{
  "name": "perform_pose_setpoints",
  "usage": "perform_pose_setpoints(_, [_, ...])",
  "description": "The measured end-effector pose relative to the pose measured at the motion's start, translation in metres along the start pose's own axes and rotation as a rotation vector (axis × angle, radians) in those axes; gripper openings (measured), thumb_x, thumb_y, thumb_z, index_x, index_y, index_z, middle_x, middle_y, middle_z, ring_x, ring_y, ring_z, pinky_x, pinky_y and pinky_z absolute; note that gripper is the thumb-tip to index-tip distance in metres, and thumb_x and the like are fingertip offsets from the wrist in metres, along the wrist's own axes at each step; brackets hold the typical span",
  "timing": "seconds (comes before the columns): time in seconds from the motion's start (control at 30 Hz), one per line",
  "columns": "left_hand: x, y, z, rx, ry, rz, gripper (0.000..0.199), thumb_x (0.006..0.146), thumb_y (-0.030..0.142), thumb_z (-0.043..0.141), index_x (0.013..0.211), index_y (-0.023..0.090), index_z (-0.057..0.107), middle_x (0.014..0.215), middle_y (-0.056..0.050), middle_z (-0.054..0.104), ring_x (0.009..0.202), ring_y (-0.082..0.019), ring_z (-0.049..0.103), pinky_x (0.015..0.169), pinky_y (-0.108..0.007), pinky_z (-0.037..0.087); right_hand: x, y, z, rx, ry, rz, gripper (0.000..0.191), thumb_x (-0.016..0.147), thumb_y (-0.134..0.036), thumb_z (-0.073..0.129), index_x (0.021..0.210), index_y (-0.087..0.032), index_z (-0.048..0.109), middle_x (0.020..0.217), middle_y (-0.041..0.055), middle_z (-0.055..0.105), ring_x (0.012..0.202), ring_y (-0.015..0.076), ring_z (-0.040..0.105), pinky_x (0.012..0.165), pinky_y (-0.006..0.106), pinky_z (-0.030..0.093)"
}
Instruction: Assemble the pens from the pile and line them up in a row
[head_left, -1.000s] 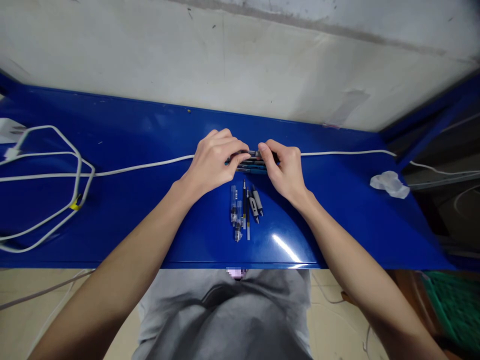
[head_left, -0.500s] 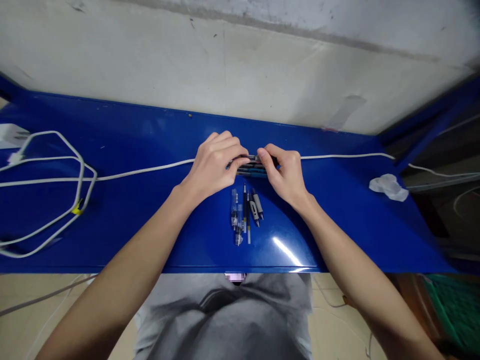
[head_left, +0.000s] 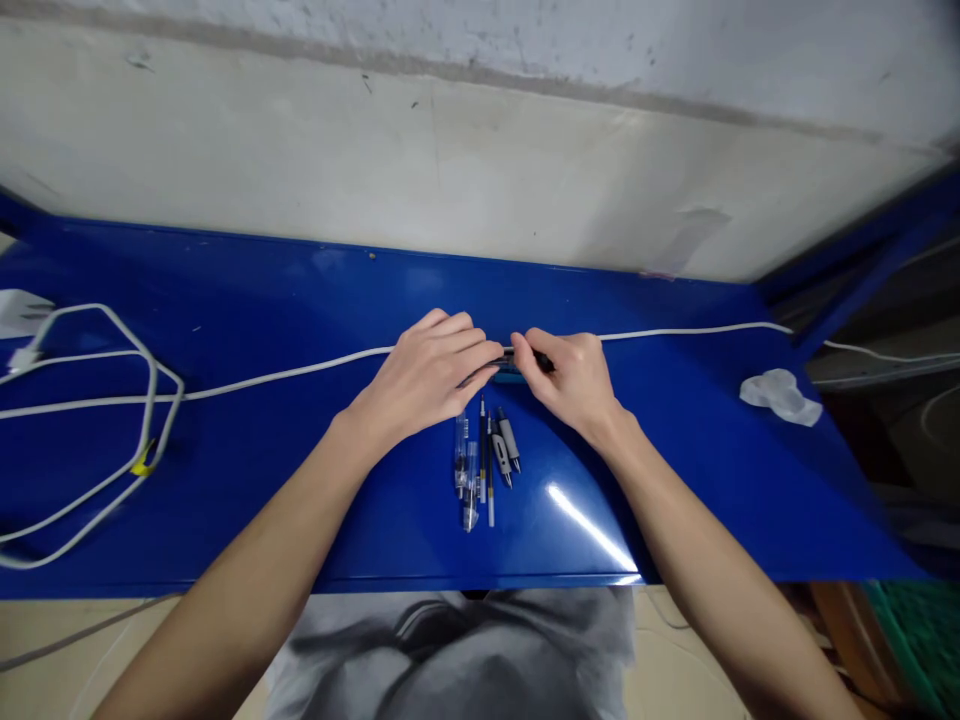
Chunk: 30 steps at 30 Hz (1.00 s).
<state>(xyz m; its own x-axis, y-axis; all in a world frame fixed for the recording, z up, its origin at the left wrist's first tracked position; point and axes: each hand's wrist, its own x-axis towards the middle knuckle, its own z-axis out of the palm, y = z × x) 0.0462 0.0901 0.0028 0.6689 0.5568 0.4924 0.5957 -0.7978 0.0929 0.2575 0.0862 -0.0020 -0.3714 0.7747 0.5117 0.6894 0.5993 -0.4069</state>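
Both my hands are together at the middle of the blue table. My left hand (head_left: pixel 435 375), fingers bent, pinches the left end of a dark, slim pen (head_left: pixel 508 354), its fingertips covering much of it. The thumb and forefinger of my right hand (head_left: pixel 574 382) grip the other end, close to my left fingertips. Just below the grip, partly hidden, lie teal-coloured pens (head_left: pixel 510 376). Nearer to me are pen parts: clear plastic barrels (head_left: pixel 471 485), two dark ink refills (head_left: pixel 491 475) and two grey grip sections (head_left: pixel 500 455).
A white cable (head_left: pixel 300 372) runs across the blue table (head_left: pixel 262 500) behind my hands, looping at the left near a white plug adapter (head_left: pixel 22 312). Crumpled white plastic (head_left: pixel 780 397) lies at the right. A pale wall (head_left: pixel 450 160) closes off the back.
The view has tilted up, so the table sits lower in it. My fingertips have come slightly closer together, and my left hand covers more of the pens.
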Motion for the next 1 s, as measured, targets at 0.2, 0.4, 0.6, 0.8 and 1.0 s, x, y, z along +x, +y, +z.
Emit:
perform_pose_setpoints(0.2, [0.000, -0.001, -0.002, -0.026, 0.049, -0.023, 0.025, 0.104, 0.028, 0.051, 0.094, 0.018, 0.072, 0.083, -0.005, 0.073, 0.081, -0.021, 0.061, 0.075, -0.038, 0.044, 0.002, 0.022, -0.008, -0.005, 0.315, 0.128, 0.052, 0.104, -0.039, 0.050, 0.057, -0.019, 0.042, 0.050, -0.0050, 0.031, 0.046, 0.0079, 0.026, 0.051, 0.029, 0.022])
perform_pose_setpoints(0.4, [0.000, 0.000, -0.001, -0.061, 0.077, -0.010, 0.020, 0.101, 0.022, 0.054, 0.092, 0.017, 0.071, 0.082, -0.005, 0.073, 0.081, -0.021, 0.062, 0.073, -0.037, 0.045, 0.002, 0.031, -0.003, 0.090, 0.336, 0.190, 0.049, 0.105, -0.042, 0.048, 0.063, -0.019, 0.056, 0.051, -0.0051, 0.034, 0.046, 0.0084, 0.028, 0.053, 0.029, 0.022])
perform_pose_setpoints(0.6, [-0.001, -0.001, 0.001, -0.076, 0.059, -0.039, 0.019, 0.098, 0.020, 0.055, 0.088, 0.018, 0.070, 0.080, -0.005, 0.073, 0.080, -0.022, 0.062, 0.073, -0.038, 0.044, 0.000, 0.027, 0.001, 0.152, 0.270, 0.228, 0.033, 0.104, -0.030, 0.044, 0.127, -0.023, 0.067, 0.057, -0.0065, 0.039, 0.046, 0.0107, 0.030, 0.055, 0.028, 0.030])
perform_pose_setpoints(0.8, [0.000, 0.000, 0.002, -0.098, 0.055, -0.034, 0.020, 0.095, 0.018, 0.054, 0.081, 0.018, 0.068, 0.075, -0.004, 0.072, 0.076, -0.021, 0.061, 0.070, -0.037, 0.043, -0.002, 0.031, 0.000, 0.119, 0.320, 0.231, 0.036, 0.100, -0.018, 0.042, 0.116, -0.022, 0.073, 0.055, -0.0044, 0.040, 0.045, 0.0125, 0.032, 0.053, 0.028, 0.028])
perform_pose_setpoints(1.0, [-0.001, 0.000, -0.001, -0.113, 0.082, -0.051, 0.015, 0.093, 0.017, 0.057, 0.080, 0.018, 0.067, 0.074, -0.003, 0.071, 0.071, -0.020, 0.060, 0.068, -0.037, 0.043, -0.002, 0.032, -0.001, 0.145, 0.294, 0.236, 0.030, 0.089, -0.008, 0.044, 0.076, -0.020, 0.067, 0.049, -0.0047, 0.037, 0.045, 0.0135, 0.039, 0.056, 0.030, 0.031])
